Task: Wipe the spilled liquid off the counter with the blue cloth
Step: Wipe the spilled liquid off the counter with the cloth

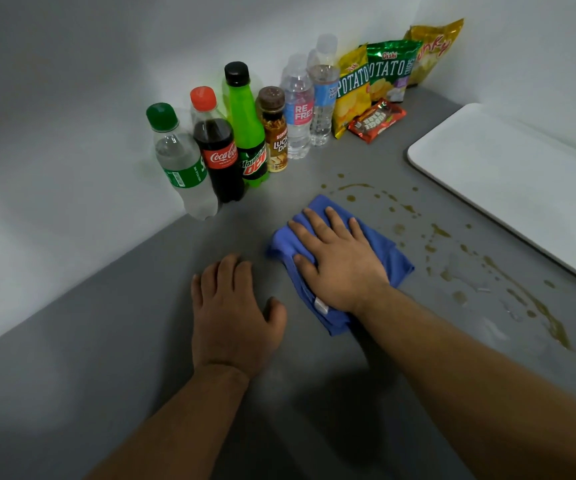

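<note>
A crumpled blue cloth [392, 252] lies on the grey counter [106, 341] near the middle. My right hand [338, 258] presses flat on top of it, fingers spread, covering much of it. My left hand [232, 313] rests palm down on the bare counter just left of the cloth, holding nothing. Brownish spilled liquid [528, 303] is spattered in drops and streaks to the right of the cloth, from behind it toward the front right.
Several drink bottles [224, 147] stand in a row along the white wall at the back. Snack bags [376, 84] lean in the far corner. A white rectangular tray [508, 181] lies at the right, beside the spill.
</note>
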`<state>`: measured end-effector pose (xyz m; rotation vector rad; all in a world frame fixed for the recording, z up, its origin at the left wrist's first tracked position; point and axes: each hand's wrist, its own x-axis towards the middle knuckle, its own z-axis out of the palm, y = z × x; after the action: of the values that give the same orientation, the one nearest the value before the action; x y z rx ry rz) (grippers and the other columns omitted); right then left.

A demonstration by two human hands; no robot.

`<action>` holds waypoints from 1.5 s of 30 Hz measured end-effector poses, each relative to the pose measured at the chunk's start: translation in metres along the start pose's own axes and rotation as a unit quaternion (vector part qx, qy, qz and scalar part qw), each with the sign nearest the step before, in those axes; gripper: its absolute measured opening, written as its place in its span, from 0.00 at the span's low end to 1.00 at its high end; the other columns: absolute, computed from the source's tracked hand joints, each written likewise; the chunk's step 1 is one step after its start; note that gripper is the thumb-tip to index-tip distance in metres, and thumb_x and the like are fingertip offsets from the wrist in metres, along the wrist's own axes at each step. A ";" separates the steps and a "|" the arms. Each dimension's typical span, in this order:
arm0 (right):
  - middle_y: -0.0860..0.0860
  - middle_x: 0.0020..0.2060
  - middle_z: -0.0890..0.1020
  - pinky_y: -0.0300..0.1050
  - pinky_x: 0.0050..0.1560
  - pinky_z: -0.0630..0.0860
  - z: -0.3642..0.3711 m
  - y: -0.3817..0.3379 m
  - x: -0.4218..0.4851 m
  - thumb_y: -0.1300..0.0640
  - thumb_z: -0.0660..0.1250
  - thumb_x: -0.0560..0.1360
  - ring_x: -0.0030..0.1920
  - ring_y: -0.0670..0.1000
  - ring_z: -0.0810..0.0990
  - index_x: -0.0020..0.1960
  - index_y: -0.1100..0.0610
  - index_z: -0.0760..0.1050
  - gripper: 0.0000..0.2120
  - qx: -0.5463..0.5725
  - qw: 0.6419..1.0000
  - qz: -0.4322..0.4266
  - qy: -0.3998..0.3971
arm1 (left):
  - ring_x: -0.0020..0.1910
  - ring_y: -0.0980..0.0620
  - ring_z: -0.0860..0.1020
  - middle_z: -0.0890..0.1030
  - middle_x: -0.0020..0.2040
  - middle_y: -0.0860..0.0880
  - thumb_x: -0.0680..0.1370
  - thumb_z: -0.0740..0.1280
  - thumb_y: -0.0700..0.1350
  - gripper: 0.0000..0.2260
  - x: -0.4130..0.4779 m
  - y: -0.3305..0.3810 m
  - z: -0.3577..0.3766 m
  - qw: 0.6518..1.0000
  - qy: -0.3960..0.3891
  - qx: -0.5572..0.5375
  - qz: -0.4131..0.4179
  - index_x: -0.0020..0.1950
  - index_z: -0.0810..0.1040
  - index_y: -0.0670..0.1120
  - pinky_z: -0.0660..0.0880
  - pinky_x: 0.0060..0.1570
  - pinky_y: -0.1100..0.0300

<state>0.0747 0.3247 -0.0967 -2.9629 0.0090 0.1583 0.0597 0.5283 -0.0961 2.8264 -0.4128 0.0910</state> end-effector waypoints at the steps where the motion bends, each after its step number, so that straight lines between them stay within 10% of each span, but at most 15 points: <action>1: 0.46 0.85 0.48 0.62 0.83 0.40 0.002 0.000 -0.014 0.36 0.42 0.85 0.85 0.56 0.42 0.85 0.42 0.46 0.30 0.006 1.000 -0.023 0.000 | 0.70 0.37 0.71 0.74 0.69 0.41 0.72 0.65 0.54 0.29 0.000 0.000 0.000 1.000 0.004 -0.003 0.001 0.69 0.74 0.41 0.62 0.75 0.36; 23: 0.46 0.85 0.51 0.61 0.82 0.39 0.011 0.022 -0.131 0.37 0.53 0.84 0.85 0.53 0.43 0.85 0.46 0.52 0.33 0.091 0.996 -0.014 -0.003 | 0.69 0.33 0.71 0.74 0.72 0.38 0.72 0.60 0.60 0.32 0.001 0.004 -0.005 1.000 -0.011 -0.012 -0.005 0.69 0.74 0.40 0.67 0.72 0.38; 29: 0.50 0.77 0.73 0.48 0.77 0.64 -0.036 0.070 -0.160 0.47 0.65 0.84 0.76 0.51 0.70 0.79 0.53 0.69 0.25 0.326 0.944 0.014 0.051 | 0.66 0.34 0.73 0.76 0.69 0.36 0.76 0.58 0.55 0.27 -0.020 0.048 -0.007 0.995 0.031 -0.074 0.055 0.66 0.76 0.38 0.70 0.69 0.36; 35: 0.50 0.58 0.85 0.43 0.63 0.73 -0.063 0.189 -0.197 0.51 0.69 0.82 0.61 0.53 0.81 0.61 0.53 0.84 0.11 0.276 0.909 0.203 0.237 | 0.67 0.39 0.74 0.76 0.68 0.42 0.75 0.64 0.53 0.23 -0.050 0.160 0.009 0.985 0.004 -0.085 0.149 0.66 0.75 0.42 0.74 0.66 0.44; 45: 0.54 0.67 0.79 0.61 0.75 0.65 -0.047 0.319 -0.194 0.40 0.58 0.84 0.69 0.58 0.73 0.63 0.54 0.79 0.21 0.074 0.953 0.242 0.168 | 0.82 0.31 0.41 0.41 0.84 0.40 0.74 0.35 0.76 0.40 -0.058 0.203 0.058 0.986 -0.136 0.098 -0.009 0.82 0.39 0.61 0.45 0.74 0.25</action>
<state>-0.1184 0.0020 -0.0856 -2.7381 0.7556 -0.2750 -0.0531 0.3410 -0.1028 3.0456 -0.4591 -0.2758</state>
